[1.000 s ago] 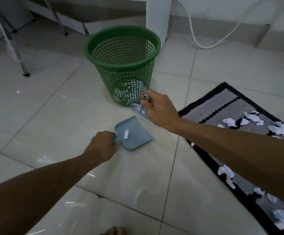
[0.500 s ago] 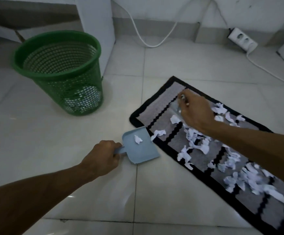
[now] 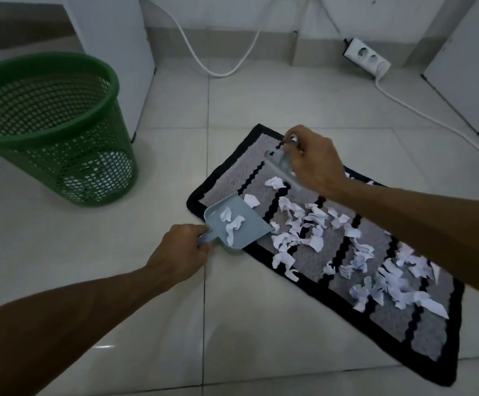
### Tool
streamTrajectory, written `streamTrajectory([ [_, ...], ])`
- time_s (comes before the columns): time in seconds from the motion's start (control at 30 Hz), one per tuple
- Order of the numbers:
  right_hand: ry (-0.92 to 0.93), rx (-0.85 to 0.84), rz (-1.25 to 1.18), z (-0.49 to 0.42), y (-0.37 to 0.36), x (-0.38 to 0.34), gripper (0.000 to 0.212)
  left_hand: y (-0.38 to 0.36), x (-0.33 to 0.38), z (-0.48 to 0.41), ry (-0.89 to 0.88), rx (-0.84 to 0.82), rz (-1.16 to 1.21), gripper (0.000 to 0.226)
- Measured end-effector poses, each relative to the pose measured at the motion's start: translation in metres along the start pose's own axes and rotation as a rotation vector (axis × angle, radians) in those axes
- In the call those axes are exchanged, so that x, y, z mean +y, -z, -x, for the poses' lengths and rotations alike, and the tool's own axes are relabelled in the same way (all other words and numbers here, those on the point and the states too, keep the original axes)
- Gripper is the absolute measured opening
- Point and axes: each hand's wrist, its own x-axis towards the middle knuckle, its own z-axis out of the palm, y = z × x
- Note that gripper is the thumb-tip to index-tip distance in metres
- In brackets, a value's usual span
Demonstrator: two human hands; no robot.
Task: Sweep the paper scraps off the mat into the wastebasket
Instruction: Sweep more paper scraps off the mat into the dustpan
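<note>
**Q:** What sits on the tiled floor [image 3: 261,104]?
**A:** A striped mat [image 3: 429,335], running from under the right hand [image 3: 315,161] away to its right. A green wastebasket [image 3: 58,144] stands beyond and well left of the left hand [image 3: 179,252].
**Q:** And past the hands?
**A:** A white power strip [image 3: 367,60] and its cable [image 3: 421,110].

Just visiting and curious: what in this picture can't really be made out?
Head view: the right hand covers most of the brush; bristles unseen.
Head view: the left hand wraps the handle of the dustpan.
Head view: the left edge cuts the wastebasket; its contents are a pale blur behind mesh.
Head view: the right forearm hides part of the mat.
</note>
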Motion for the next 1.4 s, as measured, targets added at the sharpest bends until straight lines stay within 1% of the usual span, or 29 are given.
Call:
streamTrajectory([
  [0.13, -0.155, 0.091, 0.048, -0.027, 0.024, 0.059, 0.011, -0.006, 0.008, -0.021, 0.012, 0.006, 0.007, 0.014],
  [0.23, -0.265, 0.133, 0.05, -0.034, 0.024, 0.092, 0.013, -0.011, 0.012, -0.033, 0.034, 0.021, -0.016, 0.017],
  [0.3, -0.288, 0.152, 0.032, -0.035, 0.016, 0.105, 0.015, -0.013, 0.013, -0.035, -0.012, 0.088, 0.013, 0.015],
  [0.4, -0.3, 0.162, -0.003, -0.039, 0.006, 0.107, 0.016, -0.01, 0.007, -0.03, -0.107, 0.183, 0.059, 0.026],
  [0.53, -0.265, 0.1, 0.017, -0.04, -0.01, 0.09, 0.016, -0.001, -0.014, -0.02, -0.08, 0.167, 0.015, 0.026],
  [0.67, -0.136, 0.011, -0.002, -0.025, -0.031, 0.051, 0.016, 0.003, -0.023, -0.02, -0.066, 0.124, -0.028, 0.03],
  [0.73, -0.072, -0.043, -0.024, -0.014, -0.037, 0.032, 0.012, 0.002, -0.023, -0.026, -0.042, 0.112, -0.016, 0.031],
  [0.8, -0.029, -0.09, -0.085, -0.004, -0.04, 0.018, 0.01, 0.0, -0.02, -0.031, -0.037, 0.085, -0.002, 0.025],
  [0.87, -0.022, -0.082, -0.152, -0.002, -0.035, 0.01, 0.009, 0.0, -0.015, -0.036, -0.05, 0.065, 0.004, 0.017],
  [0.9, -0.031, -0.051, -0.146, -0.005, -0.031, 0.01, 0.009, 0.0, -0.013, -0.037, -0.048, 0.063, 0.014, 0.019],
  [1.0, -0.063, 0.061, -0.006, -0.017, -0.019, 0.019, 0.013, -0.001, -0.008, -0.042, -0.034, 0.05, 0.037, 0.028],
  [1.03, -0.067, 0.057, 0.025, -0.017, -0.02, 0.022, 0.015, -0.002, -0.007, -0.043, -0.037, 0.043, 0.04, 0.028],
  [1.1, -0.052, -0.021, 0.048, -0.005, -0.03, 0.022, 0.018, -0.002, -0.007, -0.044, -0.049, 0.035, 0.039, 0.027],
  [1.17, -0.009, -0.109, 0.03, 0.013, -0.044, 0.011, 0.017, -0.001, -0.007, -0.045, -0.05, 0.034, 0.032, 0.026],
  [1.2, 0.017, -0.127, 0.008, 0.02, -0.049, 0.005, 0.014, -0.001, -0.007, -0.046, -0.048, 0.036, 0.024, 0.027],
  [1.27, 0.042, -0.126, -0.039, 0.024, -0.052, -0.005, 0.01, 0.0, -0.006, -0.048, -0.048, 0.044, 0.012, 0.03],
  [1.4, 0.036, -0.091, -0.11, 0.017, -0.04, -0.013, 0.01, 0.0, -0.005, -0.051, -0.025, 0.049, 0.024, 0.034],
])
